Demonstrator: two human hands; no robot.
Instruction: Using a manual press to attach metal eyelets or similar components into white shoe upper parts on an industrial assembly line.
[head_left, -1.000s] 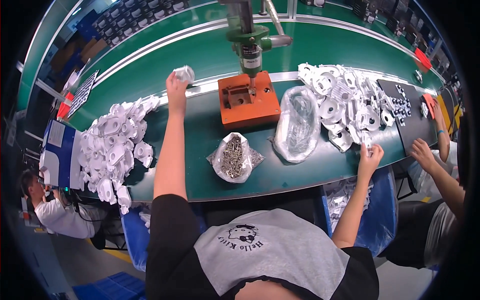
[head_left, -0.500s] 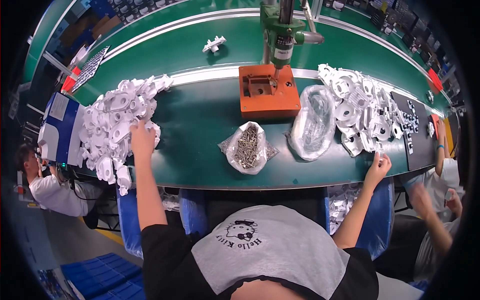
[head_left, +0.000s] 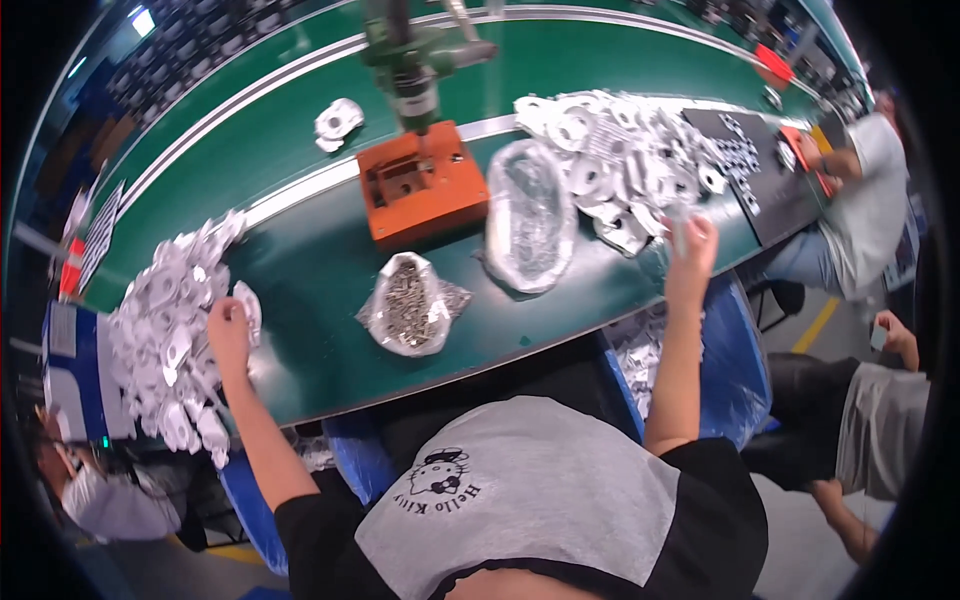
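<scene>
My left hand (head_left: 229,325) is closed at the right edge of the left heap of white plastic parts (head_left: 170,310), its fingers on a rounded white plastic part (head_left: 250,312). My right hand (head_left: 692,250) is raised just in front of the right heap of white plastic parts (head_left: 610,150). Its fingers pinch a small pale plastic piece (head_left: 680,228), blurred and partly hidden. Between my hands stand an open clear bag of screws (head_left: 408,305) and a mostly see-through plastic bag (head_left: 530,220) with a rolled rim.
A green press (head_left: 412,80) stands over an orange fixture (head_left: 425,195). Behind it a white part (head_left: 338,122) lies on the green belt. At the right is a black mat (head_left: 745,165) with small parts. Blue-lined bins (head_left: 735,370) hang below the table edge. Co-workers sit at both sides.
The view has swung to the right and tilted. My left hand has drawn a part to the heap's edge; my right hand has lifted its small piece. A different white part is on the belt.
</scene>
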